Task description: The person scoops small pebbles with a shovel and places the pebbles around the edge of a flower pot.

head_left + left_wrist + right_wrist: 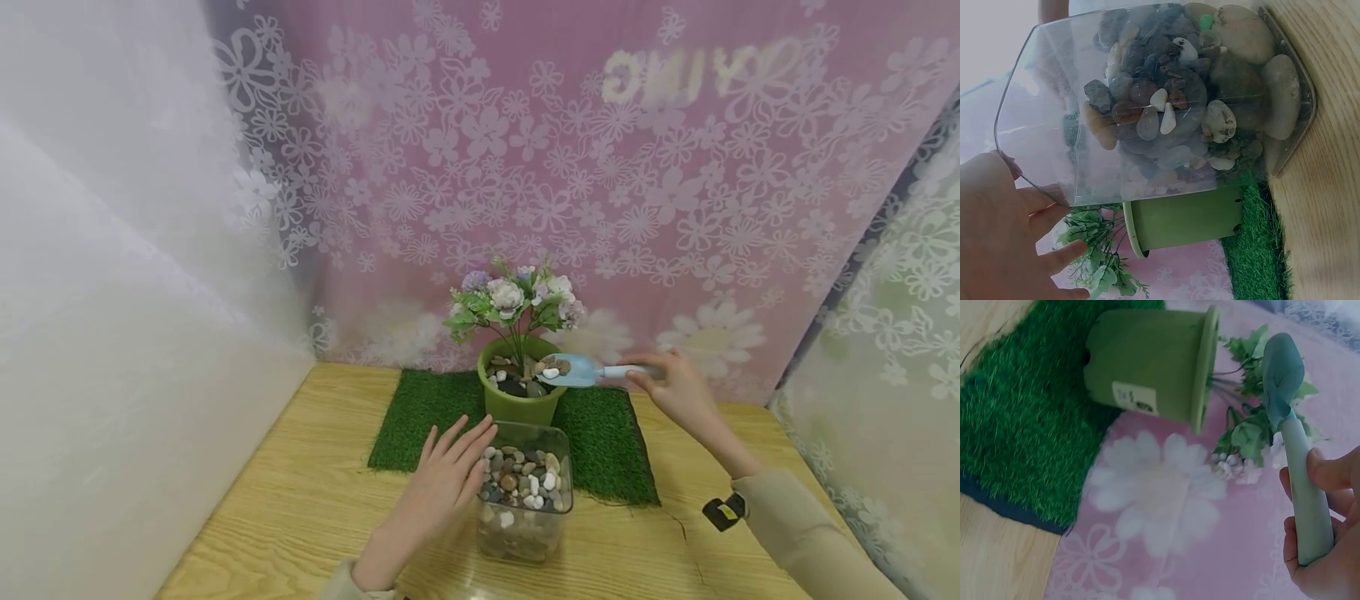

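Note:
My right hand (678,392) grips the handle of a small light-blue garden trowel (581,372). Several pebbles lie in its scoop, which overlaps the right rim of a green flowerpot (520,408). Stones cover the inside of the pot around the stems of a bunch of pale flowers (510,298). In front of the pot stands a clear plastic box (525,533), part filled with mixed pebbles (517,479). Fingers spread, my left hand (442,483) rests at the box's left rim; in the left wrist view its fingertips (1054,194) are right at that rim.
The pot stands on a green artificial grass mat (611,450) on a wooden table (300,500). A pink flowered curtain (450,167) hangs close behind, a white wall (112,292) rises at the left, and another flowered sheet (900,400) hangs at the right.

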Tool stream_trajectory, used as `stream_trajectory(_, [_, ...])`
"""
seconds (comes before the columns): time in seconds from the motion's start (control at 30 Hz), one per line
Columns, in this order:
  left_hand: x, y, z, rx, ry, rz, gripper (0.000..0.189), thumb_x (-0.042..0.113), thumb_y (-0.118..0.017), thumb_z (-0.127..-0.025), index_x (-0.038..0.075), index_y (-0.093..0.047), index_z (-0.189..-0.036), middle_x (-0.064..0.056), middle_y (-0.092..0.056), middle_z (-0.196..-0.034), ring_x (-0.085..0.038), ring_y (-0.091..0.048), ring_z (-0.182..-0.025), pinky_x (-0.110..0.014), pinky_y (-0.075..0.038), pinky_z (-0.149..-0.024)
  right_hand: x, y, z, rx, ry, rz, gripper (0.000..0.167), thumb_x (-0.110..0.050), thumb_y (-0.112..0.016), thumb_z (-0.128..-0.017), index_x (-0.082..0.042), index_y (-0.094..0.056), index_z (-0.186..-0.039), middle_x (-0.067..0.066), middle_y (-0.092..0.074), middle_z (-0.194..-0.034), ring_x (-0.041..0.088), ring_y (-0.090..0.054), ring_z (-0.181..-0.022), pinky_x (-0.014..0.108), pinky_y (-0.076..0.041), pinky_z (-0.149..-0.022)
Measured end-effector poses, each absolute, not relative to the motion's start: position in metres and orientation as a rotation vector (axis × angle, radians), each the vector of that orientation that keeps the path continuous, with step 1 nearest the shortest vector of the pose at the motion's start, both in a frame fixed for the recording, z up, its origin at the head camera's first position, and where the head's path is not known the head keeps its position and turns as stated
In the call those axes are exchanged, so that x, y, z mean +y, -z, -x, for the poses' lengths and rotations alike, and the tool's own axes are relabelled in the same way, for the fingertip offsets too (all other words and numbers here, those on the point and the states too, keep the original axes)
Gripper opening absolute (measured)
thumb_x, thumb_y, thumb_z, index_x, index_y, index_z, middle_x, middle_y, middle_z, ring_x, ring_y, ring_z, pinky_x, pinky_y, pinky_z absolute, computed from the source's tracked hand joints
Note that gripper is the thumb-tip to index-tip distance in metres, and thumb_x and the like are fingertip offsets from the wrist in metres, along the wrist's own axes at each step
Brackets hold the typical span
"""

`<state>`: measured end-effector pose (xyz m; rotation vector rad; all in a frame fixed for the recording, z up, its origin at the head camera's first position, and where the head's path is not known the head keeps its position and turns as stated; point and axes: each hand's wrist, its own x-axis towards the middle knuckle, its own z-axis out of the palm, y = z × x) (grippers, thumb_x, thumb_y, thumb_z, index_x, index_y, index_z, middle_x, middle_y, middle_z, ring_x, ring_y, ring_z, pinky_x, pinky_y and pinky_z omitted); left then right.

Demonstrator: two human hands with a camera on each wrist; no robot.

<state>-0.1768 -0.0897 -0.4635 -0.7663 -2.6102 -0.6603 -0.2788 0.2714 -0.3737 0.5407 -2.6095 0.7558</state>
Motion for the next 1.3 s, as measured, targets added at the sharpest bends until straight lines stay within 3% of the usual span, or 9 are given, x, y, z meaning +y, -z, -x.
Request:
stream_trajectory(0.2, [-0.091, 0.465, 0.178, -2.618, 0.673, 0.767, 0.049, 0.028, -0.045, -0.110, 0.022, -0.040, -0.158, 0.006, -0.034, -0.164, -0.029, -0.028, -0.152, -0.068, -0.020, -0.117, 0.274, 0.382, 0.301, -2.640, -0.682, -0.588, 0.021, -0.011, -0.073, -0.094, -0.008, -0.077, -0.114, 0.017, -0.073, -0.111, 0.024, -0.045, -0.079, 0.037, -0.034, -0.066])
stream_trajectory(0.33, [-0.091, 0.467, 0.179, -2.607, 0.674, 0.764, 0.049, 0.027, -0.046, -0.109, 0.020, -0.041, -0.157, 0.006, -0.034, -0.164, -0.029, -0.028, -0.152, -0.068, -0.020, -0.117, 0.274, 0.383, 0.311, -2.625, -0.646, -0.639, 0.019, -0.010, -0.072, -0.093, -0.006, -0.078, -0.111, 0.018, -0.073, -0.111, 0.029, -0.051, -0.081, 0.044, -0.039, -0.071])
stream_trajectory(0.43, [-0.090, 0.468, 0.179, -2.600, 0.682, 0.764, 0.048, 0.026, -0.046, -0.109, 0.020, -0.042, -0.157, 0.005, -0.035, -0.164, -0.029, -0.028, -0.152, -0.069, -0.020, -0.117, 0.273, 0.380, 0.315, -2.629, -0.596, -0.683, 0.017, -0.010, -0.072, -0.093, -0.005, -0.078, -0.109, 0.019, -0.074, -0.109, 0.038, -0.058, -0.091, 0.057, -0.044, -0.087])
stream_trajectory(0.53, [-0.091, 0.468, 0.179, -2.601, 0.681, 0.764, 0.048, 0.027, -0.045, -0.110, 0.019, -0.041, -0.157, 0.005, -0.034, -0.164, -0.029, -0.028, -0.152, -0.069, -0.020, -0.117, 0.269, 0.375, 0.319, -2.652, -0.479, -0.744, 0.017, -0.010, -0.073, -0.093, -0.005, -0.078, -0.108, 0.018, -0.074, -0.107, 0.039, -0.059, -0.095, 0.060, -0.043, -0.092])
stream_trajectory(0.6, [-0.091, 0.467, 0.178, -2.603, 0.685, 0.764, 0.048, 0.027, -0.045, -0.110, 0.020, -0.041, -0.157, 0.006, -0.034, -0.164, -0.028, -0.028, -0.152, -0.069, -0.020, -0.117, 0.265, 0.370, 0.320, -2.651, -0.396, -0.789, 0.016, -0.009, -0.074, -0.091, -0.006, -0.079, -0.106, 0.016, -0.075, -0.103, 0.034, -0.056, -0.089, 0.053, -0.044, -0.086])
stream_trajectory(0.73, [-0.091, 0.467, 0.178, -2.603, 0.689, 0.763, 0.048, 0.028, -0.044, -0.110, 0.020, -0.041, -0.157, 0.008, -0.033, -0.164, -0.028, -0.028, -0.152, -0.068, -0.020, -0.117, 0.256, 0.358, 0.325, -2.637, -0.276, -0.877, 0.013, -0.006, -0.076, -0.089, -0.005, -0.080, -0.101, 0.012, -0.074, -0.092, 0.026, -0.049, -0.079, 0.040, -0.035, -0.074])
stream_trajectory(0.97, [-0.089, 0.468, 0.179, -2.608, 0.683, 0.754, 0.049, 0.026, -0.046, -0.109, 0.021, -0.040, -0.158, 0.007, -0.033, -0.164, -0.028, -0.028, -0.152, -0.068, -0.020, -0.117, 0.248, 0.345, 0.326, -2.652, -0.249, -0.899, 0.012, -0.005, -0.077, -0.087, -0.005, -0.080, -0.098, 0.009, -0.074, -0.088, 0.022, -0.040, -0.074, 0.035, -0.030, -0.068])
stream_trajectory(1.3, [-0.089, 0.468, 0.178, -2.588, 0.682, 0.746, 0.048, 0.025, -0.047, -0.109, 0.019, -0.043, -0.156, 0.007, -0.034, -0.163, -0.029, -0.029, -0.151, -0.068, -0.021, -0.117, 0.249, 0.346, 0.324, -2.589, -0.200, -0.833, 0.012, -0.004, -0.078, -0.085, -0.003, -0.080, -0.097, 0.015, -0.073, -0.090, 0.028, -0.046, -0.077, 0.037, -0.034, -0.067])
